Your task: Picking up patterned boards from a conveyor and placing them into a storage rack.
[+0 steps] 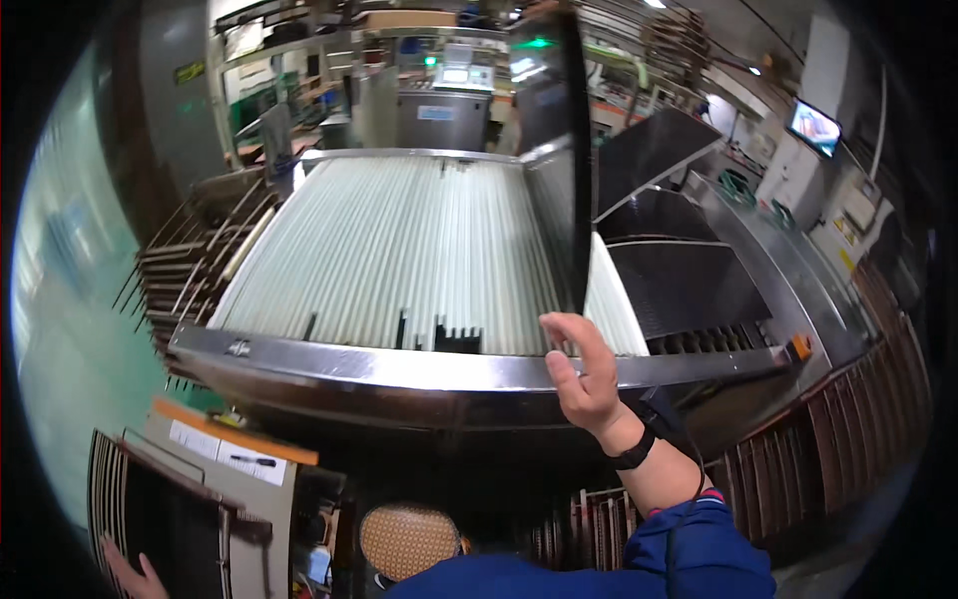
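Note:
A thin dark panel (555,130) stands on edge over the right part of a bed of pale parallel rollers (399,250). Just below that panel's near corner is my right hand (587,371), raised above the steel front rail (419,369). Its thumb and fingers are curved but apart, with nothing visible between them; whether a fingertip touches the panel I cannot tell. At the lower left edge, my left hand (132,574) shows only in part, fingers spread, beside a dark flat panel (165,519) in a wire rack. A black band circles my right wrist.
More dark panels (679,285) lie to the right of the rollers. Racks of rods stand at left (195,260) and right (798,429). Below the rail are a round woven stool seat (409,542) and a cabinet with papers and a black pen (253,460).

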Available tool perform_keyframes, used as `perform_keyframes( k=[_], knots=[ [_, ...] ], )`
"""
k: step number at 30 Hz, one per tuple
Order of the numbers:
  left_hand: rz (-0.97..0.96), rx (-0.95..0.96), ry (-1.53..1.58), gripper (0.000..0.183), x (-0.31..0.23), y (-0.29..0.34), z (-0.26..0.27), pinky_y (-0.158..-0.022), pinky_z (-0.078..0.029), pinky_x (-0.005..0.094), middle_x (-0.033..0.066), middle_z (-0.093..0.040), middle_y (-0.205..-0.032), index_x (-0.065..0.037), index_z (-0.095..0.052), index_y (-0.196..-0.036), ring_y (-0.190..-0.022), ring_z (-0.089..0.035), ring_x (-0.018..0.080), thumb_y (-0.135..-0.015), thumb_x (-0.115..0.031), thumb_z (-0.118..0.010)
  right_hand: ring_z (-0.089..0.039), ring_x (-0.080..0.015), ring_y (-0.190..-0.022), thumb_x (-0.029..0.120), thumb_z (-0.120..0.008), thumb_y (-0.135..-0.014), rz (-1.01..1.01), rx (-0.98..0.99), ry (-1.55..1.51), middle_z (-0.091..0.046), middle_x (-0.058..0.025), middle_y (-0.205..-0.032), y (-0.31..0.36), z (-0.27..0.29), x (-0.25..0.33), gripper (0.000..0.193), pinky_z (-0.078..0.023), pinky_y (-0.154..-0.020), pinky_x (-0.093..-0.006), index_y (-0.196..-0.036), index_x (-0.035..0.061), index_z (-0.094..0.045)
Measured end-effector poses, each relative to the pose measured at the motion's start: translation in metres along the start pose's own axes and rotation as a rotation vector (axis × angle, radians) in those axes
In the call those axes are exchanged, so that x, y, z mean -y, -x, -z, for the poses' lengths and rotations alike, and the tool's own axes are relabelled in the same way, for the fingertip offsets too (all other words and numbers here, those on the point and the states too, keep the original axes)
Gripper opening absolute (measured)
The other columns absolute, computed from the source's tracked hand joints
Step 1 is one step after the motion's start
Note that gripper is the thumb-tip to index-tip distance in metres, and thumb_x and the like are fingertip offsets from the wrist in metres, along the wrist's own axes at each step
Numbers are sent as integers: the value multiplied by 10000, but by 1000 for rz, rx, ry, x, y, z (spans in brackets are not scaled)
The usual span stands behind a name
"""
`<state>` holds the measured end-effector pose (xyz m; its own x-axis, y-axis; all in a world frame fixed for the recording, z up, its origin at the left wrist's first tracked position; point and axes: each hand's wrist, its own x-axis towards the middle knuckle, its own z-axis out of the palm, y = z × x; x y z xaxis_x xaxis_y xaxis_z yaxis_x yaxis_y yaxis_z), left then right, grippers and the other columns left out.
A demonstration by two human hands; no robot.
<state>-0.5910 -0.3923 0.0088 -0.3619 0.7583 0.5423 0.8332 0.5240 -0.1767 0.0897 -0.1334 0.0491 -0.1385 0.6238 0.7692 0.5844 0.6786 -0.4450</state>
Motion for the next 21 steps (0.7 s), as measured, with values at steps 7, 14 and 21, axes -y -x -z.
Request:
perform_keyframes(
  k=[7, 14, 21],
  knots=[
    [-376, 93, 820, 681, -247, -78, -17, -1240, -228, 474, 208, -396, -1599, 2, -409, -1535, -1502, -334, 390, -901, -105, -631, -572, -250, -1262, 71, -576, -990, -327, -339, -6, -584, -158, -1371, 37, 93, -108, 449, -473, -1029, -371, -1427, 6, -494],
    [-602, 153, 1167, 643, -503, -100, 38, -1208, -306, 461, 220, -447, -1553, -25, -466, -1489, -1445, -417, 400, -888, -109, -682, -480, -282, -1358, 156, -602, -1018, -668, -698, 60, -500, -189, -1448, 42, 237, -262, 549, -356, -1166, -408, -1514, 47, -395],
    [-661, 236, 1168, 602, -593, -108, 44, -1182, -357, 468, 228, -500, -1500, -33, -489, -1468, -1404, -470, 398, -920, -164, -702, -405, -441, -1416, 167, -693, -941, -746, -1057, 748, -406, -290, -1525, 113, 395, -328, 794, -343, -1197, -469, -1564, -39, -246]
  ],
)
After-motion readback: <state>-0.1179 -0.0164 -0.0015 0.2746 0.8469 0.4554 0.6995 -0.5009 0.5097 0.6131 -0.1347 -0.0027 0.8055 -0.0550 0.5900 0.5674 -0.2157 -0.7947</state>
